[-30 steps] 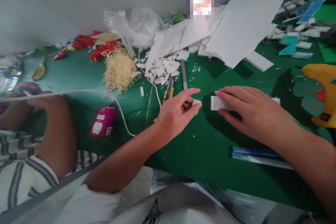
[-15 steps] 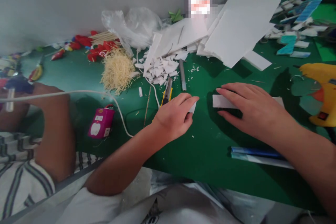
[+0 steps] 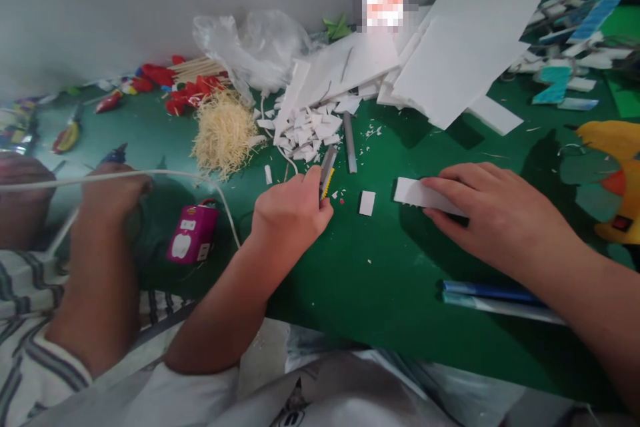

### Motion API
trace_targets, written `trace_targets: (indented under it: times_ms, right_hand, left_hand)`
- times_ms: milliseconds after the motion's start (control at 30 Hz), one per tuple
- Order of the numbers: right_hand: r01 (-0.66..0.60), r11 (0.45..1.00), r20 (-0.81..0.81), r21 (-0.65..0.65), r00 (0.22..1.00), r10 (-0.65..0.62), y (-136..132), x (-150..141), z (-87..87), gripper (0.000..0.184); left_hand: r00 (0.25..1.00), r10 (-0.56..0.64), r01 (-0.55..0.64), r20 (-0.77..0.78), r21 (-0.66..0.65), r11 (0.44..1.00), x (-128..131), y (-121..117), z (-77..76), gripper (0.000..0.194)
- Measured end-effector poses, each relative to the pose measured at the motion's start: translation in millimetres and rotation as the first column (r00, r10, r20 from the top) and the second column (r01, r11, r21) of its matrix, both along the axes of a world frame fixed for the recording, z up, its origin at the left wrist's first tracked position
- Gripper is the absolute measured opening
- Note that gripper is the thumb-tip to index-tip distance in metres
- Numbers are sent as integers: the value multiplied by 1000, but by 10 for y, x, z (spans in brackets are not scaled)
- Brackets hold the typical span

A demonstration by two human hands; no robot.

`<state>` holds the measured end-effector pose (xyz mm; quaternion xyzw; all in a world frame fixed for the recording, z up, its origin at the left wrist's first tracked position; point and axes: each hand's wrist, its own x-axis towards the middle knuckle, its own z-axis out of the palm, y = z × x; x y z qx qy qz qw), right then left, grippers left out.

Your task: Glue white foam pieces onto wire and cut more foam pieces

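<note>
My left hand is closed around the yellow handle of a utility knife, whose grey blade end points away from me. Between my hands a small white foam rectangle lies flat on the green table. My right hand grips a longer white foam strip between thumb and fingers; the palm hides the strip's far end. Just beyond the knife lies a grey stick-like piece. Blue and white strips lie on the near side of my right hand.
White foam sheets and foam scraps are piled at the back. A yellow glue gun stands at the right. On the left are a magenta power adapter, a white cable, straw-like shreds and another person's hand.
My left hand has let go of the small foam rectangle, moved left and taken hold of the utility knife. My right hand still holds the foam strip, now tilted slightly.
</note>
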<state>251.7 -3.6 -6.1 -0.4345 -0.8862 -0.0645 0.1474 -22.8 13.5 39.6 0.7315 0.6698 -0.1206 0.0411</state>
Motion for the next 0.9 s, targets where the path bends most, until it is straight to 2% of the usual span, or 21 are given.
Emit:
trace_targets:
  times_ms: [100, 200, 267, 400, 467, 567, 667, 800, 900]
  right_hand:
    - [8, 1000, -4, -27, 1000, -9, -22, -15, 15, 30]
    - [24, 998, 7, -51, 1000, -24, -28, 7, 27, 32]
    - [28, 998, 0, -60, 1000, -28, -23, 19, 25, 29]
    - [18, 995, -14, -103, 1000, -20, -17, -4, 2, 29]
    - [32, 993, -15, -115, 999, -34, -26, -33, -6, 30]
    - [60, 991, -4, -124, 998, -61, -46, -61, 3, 30]
    - [34, 993, 15, -116, 999, -32, -55, -50, 23, 29]
    - [-10, 998, 25, -68, 1000, 12, -42, -28, 28, 30]
    - [-26, 998, 12, -54, 1000, 27, -30, -33, 24, 31]
  left_hand:
    - [999, 18, -22, 39, 109, 994, 0, -49, 29, 51]
    - [989, -37, -1, 140, 267, 964, -30, -173, 79, 58]
    - [971, -114, 49, 210, 291, 955, -28, -267, 95, 60]
    - [881, -348, 257, 320, 296, 920, 71, -418, 22, 58]
    - [844, -409, 330, 347, 266, 906, 143, -471, -43, 57]
    - [814, -439, 391, 381, 200, 899, 223, -528, -113, 53]
    - [805, -436, 409, 402, 155, 899, 252, -566, -130, 49]
    - [792, -455, 435, 407, 145, 889, 269, -593, -133, 45]
    - [785, -478, 454, 395, 159, 877, 304, -607, -154, 50]
